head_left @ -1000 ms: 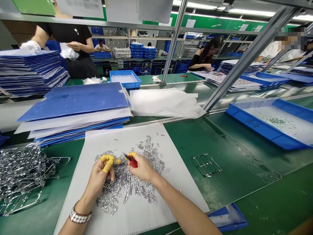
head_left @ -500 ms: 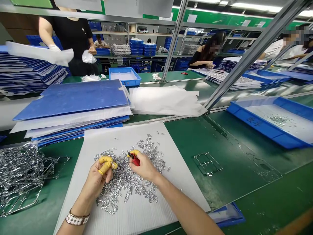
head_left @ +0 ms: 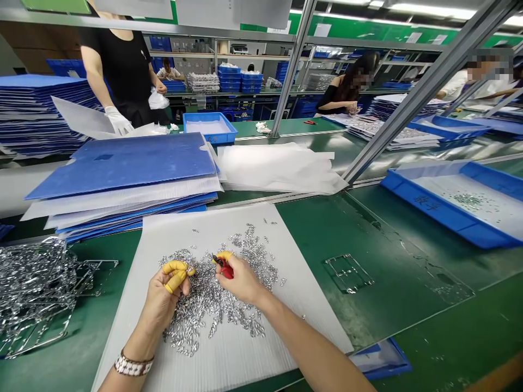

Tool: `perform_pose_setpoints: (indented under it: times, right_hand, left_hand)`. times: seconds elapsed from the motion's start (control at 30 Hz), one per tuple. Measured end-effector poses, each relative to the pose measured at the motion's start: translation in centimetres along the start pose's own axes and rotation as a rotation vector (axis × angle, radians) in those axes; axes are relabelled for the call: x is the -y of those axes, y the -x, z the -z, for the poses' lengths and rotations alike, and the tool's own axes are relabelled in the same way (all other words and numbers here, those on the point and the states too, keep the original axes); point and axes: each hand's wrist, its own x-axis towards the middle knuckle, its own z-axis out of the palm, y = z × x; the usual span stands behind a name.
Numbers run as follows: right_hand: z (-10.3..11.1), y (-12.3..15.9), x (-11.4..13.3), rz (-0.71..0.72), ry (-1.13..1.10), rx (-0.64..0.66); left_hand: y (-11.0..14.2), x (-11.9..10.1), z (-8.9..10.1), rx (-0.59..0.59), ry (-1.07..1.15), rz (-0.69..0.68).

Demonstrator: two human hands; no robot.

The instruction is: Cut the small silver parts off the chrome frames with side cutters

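Head view: the right hand (head_left: 241, 280) has its fingers (head_left: 223, 256) clamped on red-handled snips (head_left: 225, 270), tips toward the left hand (head_left: 163, 302), whose yellow-capped fingers (head_left: 175, 267) curl together over a pile of small metal parts (head_left: 208, 313). A white corrugated sheet (head_left: 294, 261) keeps them off the green desk (head_left: 408, 261); metal frames (head_left: 32, 288) sit left.

Small red nippers (head_left: 224, 267) sit gripped in the right hand (head_left: 241, 280) (a yellow finger cot (head_left: 224, 255) on one fingertip), just above a loose heap of silver metal parts (head_left: 212, 310) on white corrugated plastic (head_left: 294, 283).
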Motion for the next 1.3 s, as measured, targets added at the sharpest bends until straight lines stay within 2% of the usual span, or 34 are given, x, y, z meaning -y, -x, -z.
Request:
perform_pose_setpoints:
  times: [0.27, 0.4, 0.57, 0.77, 1.3]
  right_hand:
    - [-0.9, 0.1, 0.2, 0.006, -0.031, -0.025]
    - [-1.6, 0.2, 0.5, 0.023, -0.088, -0.059]
    - [-2.3, -0.1, 0.4, 0.008, -0.14, -0.095]
    - [-3.1, -0.4, 0.0, 0.02, -0.195, -0.124]
    - [-3.2, -0.5, 0.2, 0.017, -0.252, -0.121]
  left_hand:
    - [0.2, 1.4, -1.2, -0.073, -0.119, -0.078]
    - [0.0, 1.7, -1.2, -0.114, -0.148, -0.08]
    - [0.1, 2.0, -1.0, -0.112, -0.245, -0.058]
    - [0.4, 1.9, -1.5, -0.082, -0.224, -0.045]
    - [0.5, 1.8, -1.7, -0.085, -0.231, -0.03]
